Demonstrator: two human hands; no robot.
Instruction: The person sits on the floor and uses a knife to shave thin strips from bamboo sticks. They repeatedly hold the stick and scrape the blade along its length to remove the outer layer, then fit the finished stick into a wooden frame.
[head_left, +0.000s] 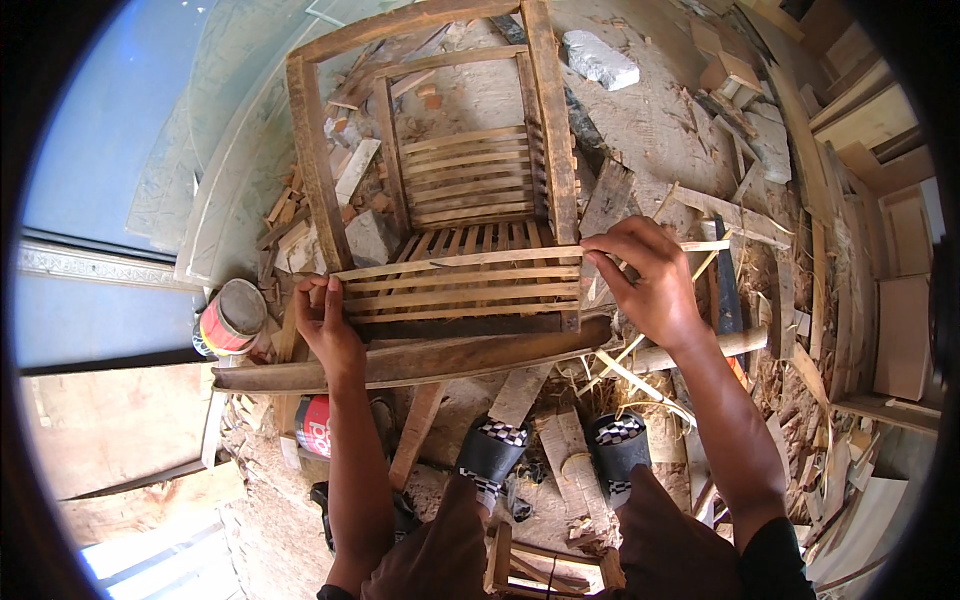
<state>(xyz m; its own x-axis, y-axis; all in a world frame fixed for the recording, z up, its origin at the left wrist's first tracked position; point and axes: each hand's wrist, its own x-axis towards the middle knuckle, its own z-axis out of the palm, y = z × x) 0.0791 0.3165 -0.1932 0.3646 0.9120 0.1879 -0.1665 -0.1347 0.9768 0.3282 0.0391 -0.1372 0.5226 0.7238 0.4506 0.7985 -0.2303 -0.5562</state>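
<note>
A wooden chair frame (323,165) stands in front of me, with slats across its seat and another slatted panel beyond. Across its near side runs a thin pale wooden strip (460,261), parallel to the near slats (460,296). My left hand (330,325) is closed in a pinch at the strip's left end, against the frame. With thumb and fingers, my right hand (648,278) pinches the strip by the frame's right edge. The strip's right end sticks out past this hand. Below the slats lies a long curved wooden piece (420,362).
Paint cans (238,310) stand at the left, below a glass panel (110,180). Wood scraps, loose strips (640,385) and rubble cover the ground. A white block (600,60) lies at the back. Wooden boards (900,330) line the right side. My sandalled feet (622,450) are at the bottom.
</note>
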